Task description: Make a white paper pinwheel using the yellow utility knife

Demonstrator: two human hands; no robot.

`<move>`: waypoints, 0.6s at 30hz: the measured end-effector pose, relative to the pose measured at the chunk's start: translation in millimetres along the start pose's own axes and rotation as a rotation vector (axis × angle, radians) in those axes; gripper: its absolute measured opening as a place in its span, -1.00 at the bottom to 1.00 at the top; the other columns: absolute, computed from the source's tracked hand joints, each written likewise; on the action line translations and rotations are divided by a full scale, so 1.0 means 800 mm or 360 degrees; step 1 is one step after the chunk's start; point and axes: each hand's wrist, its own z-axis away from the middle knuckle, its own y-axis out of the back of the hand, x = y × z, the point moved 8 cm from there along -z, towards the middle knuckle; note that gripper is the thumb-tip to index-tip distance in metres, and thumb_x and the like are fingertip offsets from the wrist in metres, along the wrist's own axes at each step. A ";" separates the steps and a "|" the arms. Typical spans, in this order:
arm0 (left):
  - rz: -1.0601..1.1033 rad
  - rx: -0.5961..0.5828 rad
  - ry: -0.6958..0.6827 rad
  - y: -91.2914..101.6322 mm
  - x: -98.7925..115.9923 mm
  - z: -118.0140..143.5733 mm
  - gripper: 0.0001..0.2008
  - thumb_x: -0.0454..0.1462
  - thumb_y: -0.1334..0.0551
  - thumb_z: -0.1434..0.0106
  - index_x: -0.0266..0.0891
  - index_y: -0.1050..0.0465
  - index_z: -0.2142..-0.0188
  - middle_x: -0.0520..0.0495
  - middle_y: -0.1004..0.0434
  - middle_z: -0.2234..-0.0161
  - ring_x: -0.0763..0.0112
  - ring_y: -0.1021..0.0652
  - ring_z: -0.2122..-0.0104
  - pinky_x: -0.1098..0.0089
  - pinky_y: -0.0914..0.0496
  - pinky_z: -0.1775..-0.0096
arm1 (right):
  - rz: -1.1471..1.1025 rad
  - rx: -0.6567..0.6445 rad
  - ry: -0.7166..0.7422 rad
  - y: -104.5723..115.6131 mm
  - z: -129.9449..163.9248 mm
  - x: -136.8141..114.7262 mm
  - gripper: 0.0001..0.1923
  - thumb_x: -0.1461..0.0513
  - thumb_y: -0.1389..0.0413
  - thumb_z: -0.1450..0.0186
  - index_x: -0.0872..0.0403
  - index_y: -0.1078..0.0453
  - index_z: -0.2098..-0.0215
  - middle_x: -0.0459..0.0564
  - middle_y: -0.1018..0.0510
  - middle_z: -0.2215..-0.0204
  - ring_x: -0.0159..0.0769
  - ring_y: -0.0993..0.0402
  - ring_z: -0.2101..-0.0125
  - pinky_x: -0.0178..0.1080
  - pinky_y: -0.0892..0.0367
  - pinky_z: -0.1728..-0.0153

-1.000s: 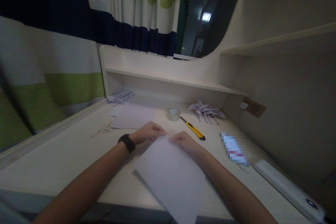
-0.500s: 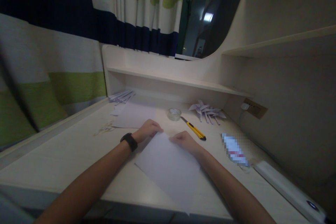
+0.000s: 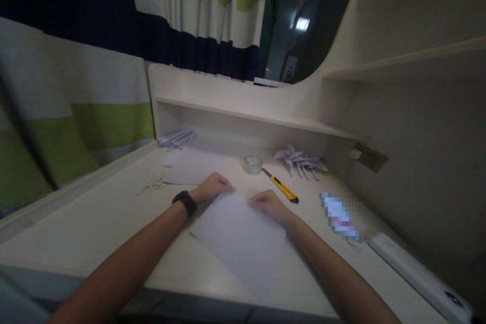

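Observation:
A white sheet of paper (image 3: 239, 243) lies turned on the desk, its near corner towards the front edge. My left hand (image 3: 213, 187), with a dark watch on the wrist, pinches the sheet's far edge between thumb and fingers. At the same edge, a little to the right, my right hand (image 3: 270, 205) grips the paper with its fingertips. Just beyond the hands are a roll of clear tape (image 3: 252, 164) and a yellow utility knife (image 3: 283, 187) with its blade pointing at the tape.
Folded paper pinwheels (image 3: 299, 161) sit at the back right. More paper (image 3: 195, 164), rolled paper sticks (image 3: 176, 139) and thin string-like pieces (image 3: 154, 184) are at the left. A blurred-out packet (image 3: 339, 216) and a long white device (image 3: 417, 273) lie along the right side.
The paper has shifted slightly to the left, and its near corner has moved back from the front edge. Both hands stay at its far edge, now slightly farther apart.

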 end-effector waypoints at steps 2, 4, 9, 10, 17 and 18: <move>0.0037 0.0063 0.0021 0.005 -0.001 -0.002 -0.73 -0.16 -0.31 0.08 -0.30 -0.37 0.71 0.10 -0.21 0.75 0.53 -0.21 0.69 0.45 -0.02 0.60 | -0.0010 0.0017 -0.0071 0.001 0.000 0.006 -0.81 0.16 -0.21 -0.01 0.14 -0.48 0.62 -0.15 -0.40 0.75 -0.47 -0.16 0.72 -0.39 -0.04 0.68; 0.0056 0.0119 0.0043 0.011 -0.002 -0.003 -0.76 -0.20 -0.31 0.09 -0.30 -0.38 0.71 0.09 -0.24 0.74 0.52 -0.24 0.68 0.45 -0.05 0.60 | -0.0002 0.0054 -0.0113 0.005 0.000 0.009 -0.83 0.19 -0.20 0.00 0.14 -0.47 0.64 -0.16 -0.38 0.78 -0.48 -0.14 0.75 -0.39 0.00 0.70; 0.0074 0.0240 0.0080 0.029 -0.008 -0.002 -0.80 -0.23 -0.31 0.10 -0.32 -0.41 0.68 0.08 -0.28 0.73 0.51 -0.27 0.67 0.45 -0.08 0.59 | 0.0042 0.0051 -0.0125 0.017 -0.001 0.010 -0.86 0.22 -0.19 0.02 0.15 -0.48 0.65 -0.14 -0.40 0.76 -0.47 -0.18 0.74 -0.39 -0.02 0.69; 0.0079 0.0258 0.0076 0.032 -0.010 -0.002 -0.80 -0.23 -0.31 0.10 -0.33 -0.41 0.68 0.07 -0.28 0.72 0.50 -0.27 0.67 0.45 -0.08 0.59 | 0.0055 0.0033 -0.0110 0.019 -0.001 0.009 -0.86 0.23 -0.19 0.02 0.16 -0.47 0.65 -0.14 -0.39 0.77 -0.47 -0.18 0.74 -0.39 -0.02 0.69; 0.0090 0.0384 0.0062 0.054 -0.018 0.000 -0.80 -0.20 -0.31 0.10 -0.35 -0.46 0.64 0.01 -0.39 0.67 0.46 -0.33 0.64 0.43 -0.14 0.55 | 0.0077 -0.0151 -0.0117 0.040 0.002 0.008 -0.89 0.27 -0.16 0.03 0.17 -0.46 0.65 -0.15 -0.38 0.77 -0.49 -0.23 0.73 -0.42 -0.12 0.69; 0.0093 0.0380 0.0073 0.054 -0.019 0.000 -0.79 -0.20 -0.31 0.10 -0.35 -0.46 0.63 0.01 -0.39 0.67 0.46 -0.33 0.64 0.43 -0.14 0.55 | 0.0068 -0.0189 -0.0155 0.044 0.003 0.010 -0.90 0.27 -0.16 0.03 0.18 -0.47 0.64 -0.14 -0.41 0.75 -0.47 -0.28 0.72 -0.41 -0.18 0.67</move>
